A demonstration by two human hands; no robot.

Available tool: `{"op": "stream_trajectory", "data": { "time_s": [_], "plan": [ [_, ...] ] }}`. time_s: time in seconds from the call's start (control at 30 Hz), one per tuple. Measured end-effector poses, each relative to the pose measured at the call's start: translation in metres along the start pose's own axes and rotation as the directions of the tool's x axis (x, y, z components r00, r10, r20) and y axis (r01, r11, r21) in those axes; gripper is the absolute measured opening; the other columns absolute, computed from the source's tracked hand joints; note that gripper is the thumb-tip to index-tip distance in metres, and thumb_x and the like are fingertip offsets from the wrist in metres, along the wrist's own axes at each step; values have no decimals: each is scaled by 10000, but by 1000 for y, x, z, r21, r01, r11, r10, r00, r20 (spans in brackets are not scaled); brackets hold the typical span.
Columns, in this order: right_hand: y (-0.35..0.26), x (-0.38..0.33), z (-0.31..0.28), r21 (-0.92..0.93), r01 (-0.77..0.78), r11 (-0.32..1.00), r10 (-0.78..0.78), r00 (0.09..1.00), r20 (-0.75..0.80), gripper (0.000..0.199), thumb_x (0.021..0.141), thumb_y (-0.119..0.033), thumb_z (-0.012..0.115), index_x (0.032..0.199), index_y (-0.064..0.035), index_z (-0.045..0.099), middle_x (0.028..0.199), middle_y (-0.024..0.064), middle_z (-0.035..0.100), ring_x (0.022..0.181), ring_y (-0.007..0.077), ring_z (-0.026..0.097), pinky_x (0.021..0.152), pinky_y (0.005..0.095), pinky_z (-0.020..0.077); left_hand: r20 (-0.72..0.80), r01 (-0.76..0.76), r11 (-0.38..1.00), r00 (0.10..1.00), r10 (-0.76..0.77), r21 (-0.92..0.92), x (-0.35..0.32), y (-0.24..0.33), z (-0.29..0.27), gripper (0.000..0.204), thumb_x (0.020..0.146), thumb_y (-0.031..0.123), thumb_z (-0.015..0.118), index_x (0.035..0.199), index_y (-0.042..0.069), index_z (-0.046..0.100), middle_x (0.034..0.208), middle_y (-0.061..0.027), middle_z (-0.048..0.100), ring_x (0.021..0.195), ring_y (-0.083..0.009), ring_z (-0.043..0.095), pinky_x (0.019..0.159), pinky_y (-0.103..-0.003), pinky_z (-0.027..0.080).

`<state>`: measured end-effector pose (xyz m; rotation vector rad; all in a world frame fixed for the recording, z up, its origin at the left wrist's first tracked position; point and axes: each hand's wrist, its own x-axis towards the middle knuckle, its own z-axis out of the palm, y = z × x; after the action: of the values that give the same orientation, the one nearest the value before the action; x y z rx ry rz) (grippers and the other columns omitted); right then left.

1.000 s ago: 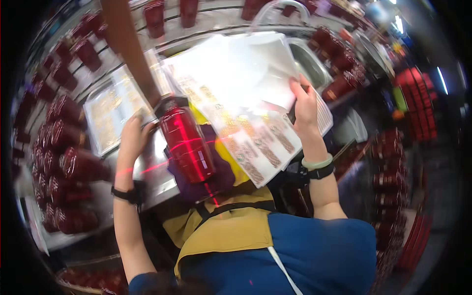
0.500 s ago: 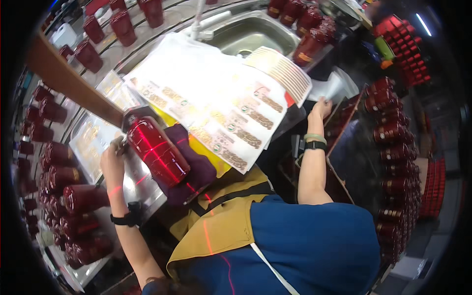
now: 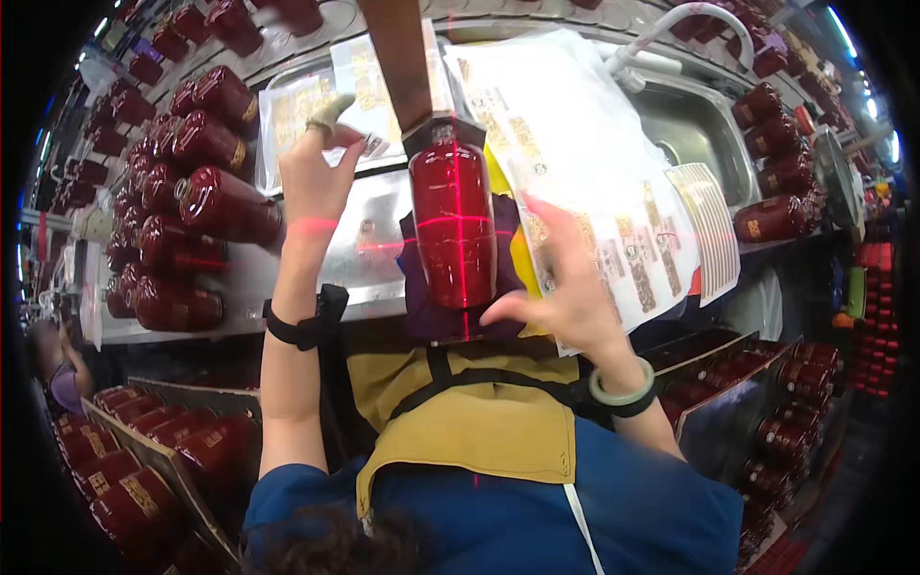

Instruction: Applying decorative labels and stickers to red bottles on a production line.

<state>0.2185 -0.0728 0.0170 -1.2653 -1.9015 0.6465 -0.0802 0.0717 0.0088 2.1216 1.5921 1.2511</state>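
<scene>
A red glass bottle [image 3: 453, 225] lies in front of me on a purple cloth [image 3: 498, 235], its far end against a dark block under a wooden post [image 3: 395, 57]. Red laser lines cross on its side. My left hand [image 3: 314, 172], left of the bottle, pinches a small pale label [image 3: 372, 145] between thumb and finger; a tan cover sits on one fingertip. Close to the bottle's right side is my right hand [image 3: 573, 287], with thumb and fingers spread, slightly blurred and holding nothing. Beyond it spread white sheets of printed gold and brown labels [image 3: 575, 153].
Several red bottles [image 3: 216, 206] crowd the left side of the metal counter [image 3: 369, 264]. A sink [image 3: 690, 134] with a white faucet is at the back right, more bottles [image 3: 776, 218] beside it. Crates of bottles [image 3: 134, 460] stand low on both sides.
My view has turned. My right hand has left the white paper at the right and come beside the bottle, empty. My left hand has risen away from the bottle and now shows a small label.
</scene>
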Motion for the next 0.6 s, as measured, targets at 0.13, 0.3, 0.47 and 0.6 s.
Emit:
{"op": "stream_trajectory", "data": {
  "time_s": [0.13,0.3,0.47,0.6],
  "plan": [
    [-24,10,36,16,-258,966,252,953,170,1405,583,-373,1038,1682,-69,217,1506,242,424,1380,450,478,1120,495,454,-183,-171,985,968,170,14,-14,50,-4,408,818,2,824,1214,82,762,900,-34,773,835,-215,720,784,-353,551],
    [4,4,30,167,-276,947,242,950,199,1326,609,-217,1047,1681,-64,282,1500,84,516,1023,181,534,931,304,474,-30,-321,947,946,322,16,-55,91,1,227,815,49,846,1005,46,722,961,-78,750,908,-295,688,868,-425,515],
    [12,18,12,368,-469,803,347,870,350,1165,661,-114,1009,1651,-72,397,1424,-37,549,821,49,412,737,219,417,54,-247,968,967,249,-38,-78,96,-5,418,776,189,919,1132,41,755,1043,-91,751,1051,-297,665,910,-423,501],
    [12,65,12,568,-378,731,412,908,73,612,883,-271,888,1388,-22,647,883,-57,493,736,30,433,607,208,358,-105,157,885,969,-224,-439,-83,96,12,701,856,180,893,1443,-36,577,1331,-196,680,1255,-314,642,1101,-443,473]
  ]
}}
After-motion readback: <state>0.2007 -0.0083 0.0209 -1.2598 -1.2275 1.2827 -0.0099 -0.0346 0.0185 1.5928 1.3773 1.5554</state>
